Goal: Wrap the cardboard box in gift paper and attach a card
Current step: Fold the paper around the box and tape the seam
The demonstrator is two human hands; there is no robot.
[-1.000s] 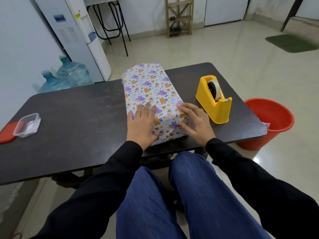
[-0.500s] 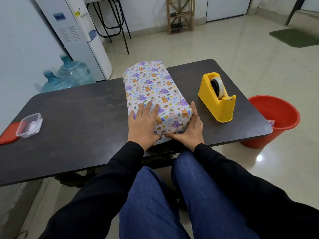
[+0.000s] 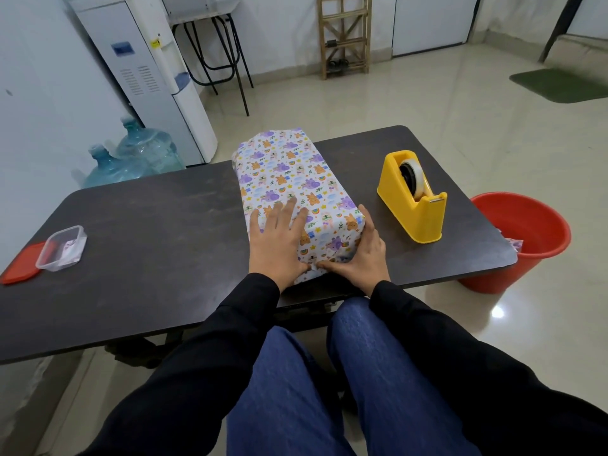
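A long box wrapped in white gift paper with purple and orange cartoon animals [image 3: 289,179] lies lengthwise on the dark table [image 3: 158,232]. My left hand [image 3: 279,240] lies flat on the top of the box's near end, fingers spread. My right hand [image 3: 363,255] cups the box's near right corner, with the thumb pressing the folded paper flap against the near end face. Both thumbs almost meet at the lower front edge. No card is in sight.
A yellow tape dispenser [image 3: 413,199] stands to the right of the box. A small clear plastic container [image 3: 62,248] and its red lid [image 3: 21,268] sit at the table's left edge. A red bucket [image 3: 516,238] stands on the floor at right. Water bottles [image 3: 131,159] stand behind.
My right hand slid off the box's top down to its near right corner and now presses the end flap. The left hand stayed flat on top.
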